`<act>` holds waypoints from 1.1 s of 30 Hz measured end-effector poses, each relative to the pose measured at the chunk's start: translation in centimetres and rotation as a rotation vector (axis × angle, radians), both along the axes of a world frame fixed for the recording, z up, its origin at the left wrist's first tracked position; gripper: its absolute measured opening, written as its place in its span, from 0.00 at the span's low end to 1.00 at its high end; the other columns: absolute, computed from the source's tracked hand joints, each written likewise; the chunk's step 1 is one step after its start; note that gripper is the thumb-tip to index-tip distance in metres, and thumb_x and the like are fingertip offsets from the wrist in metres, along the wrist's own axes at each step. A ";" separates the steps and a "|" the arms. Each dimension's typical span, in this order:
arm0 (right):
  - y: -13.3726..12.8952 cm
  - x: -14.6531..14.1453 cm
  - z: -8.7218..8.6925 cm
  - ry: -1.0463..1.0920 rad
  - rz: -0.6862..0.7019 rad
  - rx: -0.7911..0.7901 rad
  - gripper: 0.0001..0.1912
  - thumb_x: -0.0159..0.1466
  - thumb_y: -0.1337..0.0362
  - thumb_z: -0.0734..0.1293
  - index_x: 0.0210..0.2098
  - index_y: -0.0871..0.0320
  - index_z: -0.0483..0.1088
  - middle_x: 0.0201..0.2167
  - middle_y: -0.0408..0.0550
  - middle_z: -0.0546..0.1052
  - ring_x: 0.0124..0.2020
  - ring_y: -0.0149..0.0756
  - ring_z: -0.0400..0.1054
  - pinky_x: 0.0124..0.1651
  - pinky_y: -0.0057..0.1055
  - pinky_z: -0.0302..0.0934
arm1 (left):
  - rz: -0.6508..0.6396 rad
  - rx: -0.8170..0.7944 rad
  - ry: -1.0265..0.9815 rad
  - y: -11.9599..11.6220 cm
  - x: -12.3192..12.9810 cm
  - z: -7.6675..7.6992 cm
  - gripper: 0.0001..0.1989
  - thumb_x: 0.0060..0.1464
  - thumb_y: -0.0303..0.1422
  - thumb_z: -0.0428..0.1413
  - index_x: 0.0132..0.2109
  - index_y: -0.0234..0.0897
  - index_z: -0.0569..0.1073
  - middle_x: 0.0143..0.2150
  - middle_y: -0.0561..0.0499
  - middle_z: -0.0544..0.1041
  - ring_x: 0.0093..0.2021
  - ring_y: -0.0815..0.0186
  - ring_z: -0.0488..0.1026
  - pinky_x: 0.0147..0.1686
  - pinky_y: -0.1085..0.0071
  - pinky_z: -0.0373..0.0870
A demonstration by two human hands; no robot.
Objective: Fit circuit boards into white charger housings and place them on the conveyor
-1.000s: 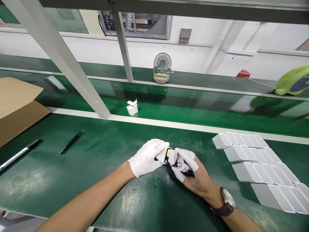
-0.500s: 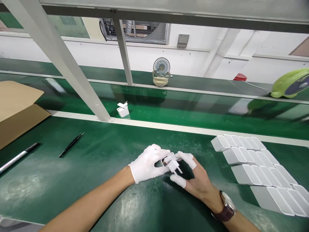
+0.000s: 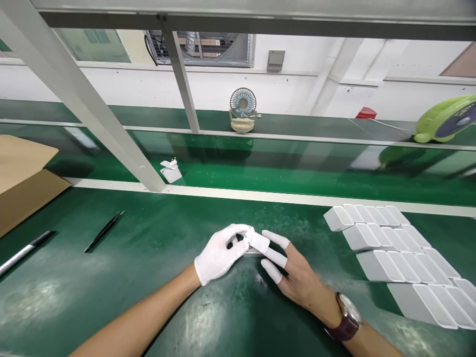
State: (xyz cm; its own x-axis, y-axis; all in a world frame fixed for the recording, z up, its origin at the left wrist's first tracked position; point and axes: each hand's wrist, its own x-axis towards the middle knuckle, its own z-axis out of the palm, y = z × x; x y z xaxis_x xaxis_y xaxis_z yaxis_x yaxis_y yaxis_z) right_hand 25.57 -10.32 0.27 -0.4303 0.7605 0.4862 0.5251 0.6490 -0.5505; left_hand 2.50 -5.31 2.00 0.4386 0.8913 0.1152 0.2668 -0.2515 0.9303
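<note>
My left hand point(image 3: 222, 254), in a white glove, pinches a small white plug piece point(image 3: 257, 240) with prongs at its upper left. Beneath it, a white housing shows only as a thin rim near the left fingertips; the rest is hidden. My right hand point(image 3: 293, 270) wears white finger covers and a watch. Its fingers are spread at the right side of the piece, one fingertip at or very near its edge. Rows of white open housings point(image 3: 399, 265) stand on the green table point(image 3: 148, 277) to the right.
Black tweezers point(image 3: 104, 231) and a black-and-silver tool point(image 3: 27, 252) lie at left, near a cardboard box point(image 3: 29, 198). Another white plug assembly point(image 3: 171, 171) sits beyond the pale rail, on the moving-belt-like green strip. A slanted post point(image 3: 92, 109) rises at left. Two fans stand behind.
The plug piece has turned over, its prongs now toward my left hand. My right fingers have spread away from it. The far plug assembly appears farther left against the post.
</note>
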 end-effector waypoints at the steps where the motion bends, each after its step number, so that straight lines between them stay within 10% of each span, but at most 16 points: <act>1: 0.0 0.0 0.0 -0.013 -0.002 0.001 0.29 0.69 0.72 0.64 0.67 0.51 0.58 0.65 0.58 0.62 0.64 0.47 0.62 0.61 0.49 0.67 | 0.001 0.002 0.000 0.0 0.0 0.0 0.24 0.55 0.39 0.62 0.58 0.40 0.71 0.47 0.47 0.78 0.41 0.62 0.76 0.40 0.64 0.76; 4: 0.2 0.0 -0.3 -0.035 -0.010 0.020 0.29 0.69 0.72 0.64 0.67 0.49 0.59 0.65 0.58 0.63 0.63 0.47 0.64 0.60 0.48 0.68 | 0.019 0.082 0.052 -0.1 0.2 0.4 0.30 0.48 0.36 0.68 0.59 0.43 0.70 0.47 0.48 0.78 0.38 0.64 0.74 0.37 0.65 0.75; 12: 0.3 0.5 -0.7 -0.015 0.070 0.018 0.28 0.68 0.76 0.62 0.66 0.54 0.61 0.67 0.60 0.60 0.65 0.45 0.62 0.61 0.41 0.69 | 0.108 0.096 -0.047 -0.9 0.8 0.5 0.10 0.55 0.28 0.61 0.42 0.40 0.68 0.40 0.50 0.74 0.34 0.67 0.70 0.35 0.67 0.71; 20: 0.2 0.2 -0.5 0.040 0.105 -0.027 0.26 0.67 0.77 0.62 0.63 0.56 0.64 0.62 0.61 0.63 0.61 0.45 0.65 0.57 0.42 0.70 | -0.034 -0.156 -0.153 0.1 0.5 0.6 0.13 0.58 0.31 0.60 0.51 0.41 0.72 0.48 0.47 0.71 0.39 0.66 0.70 0.37 0.68 0.71; 27: 0.4 0.0 -0.4 0.021 0.107 -0.017 0.24 0.67 0.77 0.62 0.60 0.57 0.65 0.60 0.62 0.64 0.59 0.46 0.65 0.55 0.44 0.70 | -0.037 0.125 -0.087 0.0 0.2 0.5 0.22 0.51 0.25 0.64 0.53 0.43 0.72 0.49 0.46 0.71 0.43 0.62 0.72 0.41 0.65 0.72; 33: 0.5 0.0 -0.5 0.023 0.103 0.025 0.25 0.67 0.77 0.63 0.62 0.55 0.63 0.59 0.62 0.64 0.59 0.46 0.65 0.54 0.45 0.71 | -0.017 -0.129 -0.130 0.4 -0.3 1.0 0.14 0.58 0.31 0.60 0.51 0.40 0.74 0.40 0.50 0.66 0.34 0.68 0.68 0.32 0.71 0.68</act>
State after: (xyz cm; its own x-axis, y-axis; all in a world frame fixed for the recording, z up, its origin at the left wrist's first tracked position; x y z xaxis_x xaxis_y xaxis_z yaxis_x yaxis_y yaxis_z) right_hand 25.58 -9.84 -0.19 -0.4939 0.7007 0.5149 0.4423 0.7123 -0.5450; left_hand 2.17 -4.91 3.02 0.4423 0.8951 0.0567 0.1388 -0.1308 0.9817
